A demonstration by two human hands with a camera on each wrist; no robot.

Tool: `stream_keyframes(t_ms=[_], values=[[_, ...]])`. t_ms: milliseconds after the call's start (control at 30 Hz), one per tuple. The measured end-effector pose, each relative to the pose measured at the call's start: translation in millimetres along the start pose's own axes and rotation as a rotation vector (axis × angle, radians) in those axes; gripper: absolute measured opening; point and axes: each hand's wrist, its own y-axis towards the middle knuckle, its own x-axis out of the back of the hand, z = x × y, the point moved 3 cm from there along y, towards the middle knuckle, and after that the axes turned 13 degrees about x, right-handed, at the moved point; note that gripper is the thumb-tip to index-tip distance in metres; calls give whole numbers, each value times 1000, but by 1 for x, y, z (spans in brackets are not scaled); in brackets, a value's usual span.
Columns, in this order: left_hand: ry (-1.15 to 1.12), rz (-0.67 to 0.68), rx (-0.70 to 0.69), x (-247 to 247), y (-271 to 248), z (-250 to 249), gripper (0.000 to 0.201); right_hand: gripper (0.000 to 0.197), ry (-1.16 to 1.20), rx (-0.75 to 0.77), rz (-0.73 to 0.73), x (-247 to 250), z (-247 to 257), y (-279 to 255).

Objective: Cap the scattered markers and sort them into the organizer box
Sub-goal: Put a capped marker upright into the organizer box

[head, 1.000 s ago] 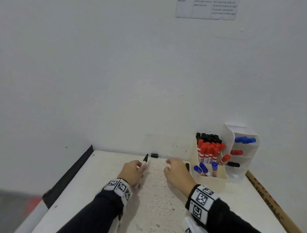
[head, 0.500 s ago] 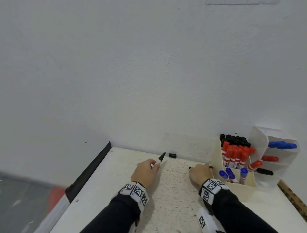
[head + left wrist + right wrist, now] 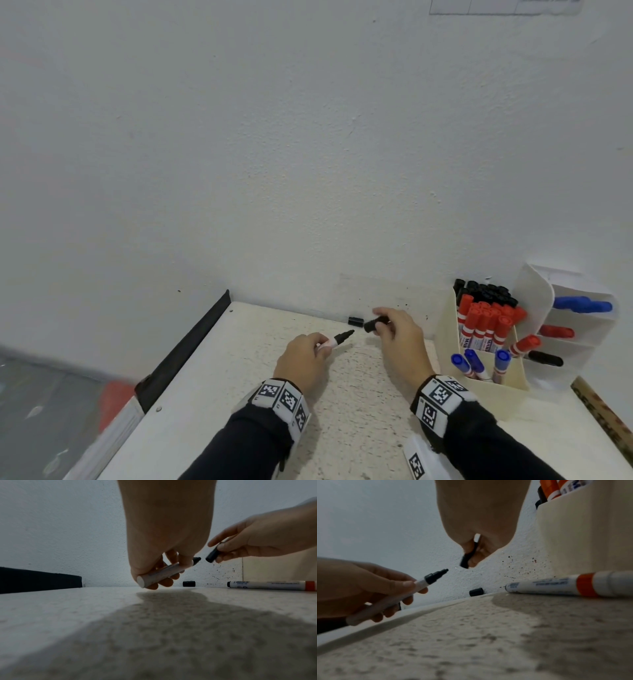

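My left hand (image 3: 318, 345) grips an uncapped black marker (image 3: 337, 340) by its white barrel, with the tip pointing right. My right hand (image 3: 382, 324) pinches a black cap (image 3: 374, 323) a short gap from that tip. In the left wrist view the cap (image 3: 211, 555) hangs just right of the marker (image 3: 159, 574). A second black cap (image 3: 355, 321) lies by the wall. A white marker with a red band (image 3: 556, 585) lies on the table beside the cream organizer box (image 3: 493, 390). My right hand hides that marker in the head view.
The organizer holds several black, red and blue capped markers in rows. A white tiered rack (image 3: 534, 287) behind it carries blue, red and black markers. The white table (image 3: 342, 428) meets the wall at the back. A black strip (image 3: 191, 346) borders its left edge.
My right hand has left the table beside the organizer and moved left with the black cap, close to the marker tip. My left hand still holds the marker in much the same place.
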Motion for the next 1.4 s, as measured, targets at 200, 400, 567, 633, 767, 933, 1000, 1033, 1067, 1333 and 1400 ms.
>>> stream_keyframes(t_ms=[200,400,567,633,767,933,1000,1033,1067,1333,1400], values=[[-18,32,-83,-5,-2,-3,16,25,167,-56,115,-15,2,-5],[6,112,-244,1,-7,-13,19,32,142,-82,178,-14,13,-6],[95,21,-392,4,-8,-22,19,45,31,-54,175,-7,29,-3],[53,-6,-426,8,-11,-26,18,44,59,-54,145,-6,32,-4],[-105,-22,-404,9,-17,-36,14,36,127,18,3,6,41,-10],[-273,32,-464,-11,-33,-59,27,16,94,159,-154,34,53,-20],[-257,119,-508,-27,-41,-68,26,12,87,215,-240,55,59,-25],[-214,168,-510,-36,-43,-72,29,12,75,254,-283,69,62,-29],[-143,210,-495,-45,-44,-73,39,14,58,296,-321,83,65,-32],[872,338,-534,-100,-34,-83,57,22,-99,342,-531,201,43,-60],[887,312,-495,-105,-36,-86,49,22,-183,307,-577,223,23,-68]])
